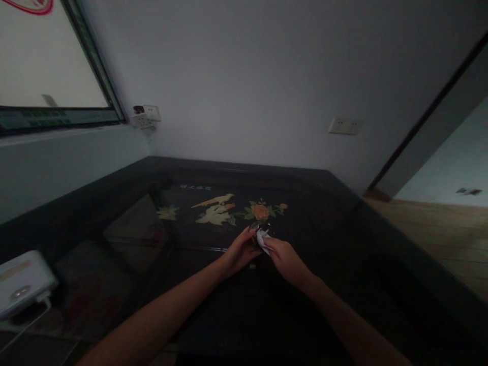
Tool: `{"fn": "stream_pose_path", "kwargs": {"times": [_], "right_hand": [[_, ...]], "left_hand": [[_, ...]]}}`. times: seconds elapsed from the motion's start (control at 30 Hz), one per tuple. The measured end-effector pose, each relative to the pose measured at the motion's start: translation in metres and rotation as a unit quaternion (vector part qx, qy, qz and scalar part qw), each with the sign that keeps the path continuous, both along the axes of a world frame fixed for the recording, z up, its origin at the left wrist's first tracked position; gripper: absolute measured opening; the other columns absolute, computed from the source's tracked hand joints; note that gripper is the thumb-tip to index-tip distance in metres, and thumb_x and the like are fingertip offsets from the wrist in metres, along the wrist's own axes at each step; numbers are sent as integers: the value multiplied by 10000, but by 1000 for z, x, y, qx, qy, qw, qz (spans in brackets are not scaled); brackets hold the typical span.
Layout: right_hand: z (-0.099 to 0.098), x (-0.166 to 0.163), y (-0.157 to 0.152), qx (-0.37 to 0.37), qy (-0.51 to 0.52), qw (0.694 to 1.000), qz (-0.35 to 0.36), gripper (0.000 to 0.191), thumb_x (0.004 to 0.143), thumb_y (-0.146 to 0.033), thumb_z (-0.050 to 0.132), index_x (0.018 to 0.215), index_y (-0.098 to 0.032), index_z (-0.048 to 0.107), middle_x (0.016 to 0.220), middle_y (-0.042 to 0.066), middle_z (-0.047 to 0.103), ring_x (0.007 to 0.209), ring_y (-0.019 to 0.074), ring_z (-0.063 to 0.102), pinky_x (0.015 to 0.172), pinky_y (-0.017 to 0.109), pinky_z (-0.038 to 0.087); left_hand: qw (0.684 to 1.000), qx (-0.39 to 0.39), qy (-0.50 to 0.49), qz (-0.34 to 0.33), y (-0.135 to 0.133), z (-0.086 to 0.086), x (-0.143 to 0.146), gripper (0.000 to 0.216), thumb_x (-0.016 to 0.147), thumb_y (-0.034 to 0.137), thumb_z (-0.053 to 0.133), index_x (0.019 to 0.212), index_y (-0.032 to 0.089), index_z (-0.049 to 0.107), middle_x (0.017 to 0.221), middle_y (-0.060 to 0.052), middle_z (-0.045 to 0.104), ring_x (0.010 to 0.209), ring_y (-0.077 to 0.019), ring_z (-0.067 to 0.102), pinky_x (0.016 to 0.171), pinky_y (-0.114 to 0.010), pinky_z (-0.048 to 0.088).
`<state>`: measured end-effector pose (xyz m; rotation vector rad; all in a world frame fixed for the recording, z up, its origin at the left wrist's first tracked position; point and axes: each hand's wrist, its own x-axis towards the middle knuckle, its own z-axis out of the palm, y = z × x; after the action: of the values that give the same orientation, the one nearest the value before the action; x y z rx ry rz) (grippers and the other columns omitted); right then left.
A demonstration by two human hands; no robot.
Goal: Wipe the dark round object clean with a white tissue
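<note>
Over the dark headboard panel, my left hand (241, 250) is closed on a small dark, shiny thing with a thin curved rim, which looks like a pair of eyeglasses (269, 228). My right hand (284, 256) pinches a crumpled white tissue (262, 239) and presses it against the glasses. Both hands are close together, almost touching. Fingers and tissue cover much of the glasses, and the dim light blurs their details.
Behind the hands, the glossy black surface (229, 173) carries a bird-and-flower picture (215, 211). A white device (25, 284) with a cable lies at the lower left. Wall sockets (346, 126) are at the back, a window (49, 61) at the left, and wooden floor (438, 229) at the right.
</note>
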<state>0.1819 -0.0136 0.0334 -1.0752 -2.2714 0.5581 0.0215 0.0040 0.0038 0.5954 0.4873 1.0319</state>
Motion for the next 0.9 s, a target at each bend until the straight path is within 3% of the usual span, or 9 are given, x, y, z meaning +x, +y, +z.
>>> {"fn": "stream_pose_path", "kwargs": {"times": [0.13,0.3,0.47,0.7,0.9], "right_hand": [[7,3,3,-41,72,996,-21,263,831,-96,386,857,-153,641,821,56,666,762,176,606,699,255,439],[12,6,4,-81,146,985,-44,256,841,-185,437,936,-151,672,860,55,679,811,193,612,748,283,448],[16,5,0,-125,179,975,-48,276,837,-250,478,1001,-146,675,860,57,684,807,203,609,731,292,458],[8,-7,-7,-161,207,964,-41,272,857,-241,475,1047,-138,639,891,54,677,786,185,596,691,272,460],[8,-10,-12,-117,160,979,-41,248,873,-181,438,1019,-135,633,826,40,656,730,162,586,647,247,433]], "left_hand": [[998,22,-32,-46,-4,4,0,251,813,214,637,1061,214,599,1045,-44,638,970,-168,599,947,-358,407],[996,70,-23,-58,-7,7,0,336,804,177,656,1131,197,585,1191,-84,584,1112,-209,546,1033,-425,358],[997,67,22,-13,-5,0,2,397,782,304,687,1156,221,581,1164,-83,598,1043,-227,571,937,-434,437],[999,21,24,21,0,-7,5,385,765,465,668,980,148,630,961,-89,654,889,-193,609,826,-318,467],[998,16,55,26,0,-2,3,430,803,500,603,1015,129,636,977,-119,663,886,-221,617,767,-324,491]]}}
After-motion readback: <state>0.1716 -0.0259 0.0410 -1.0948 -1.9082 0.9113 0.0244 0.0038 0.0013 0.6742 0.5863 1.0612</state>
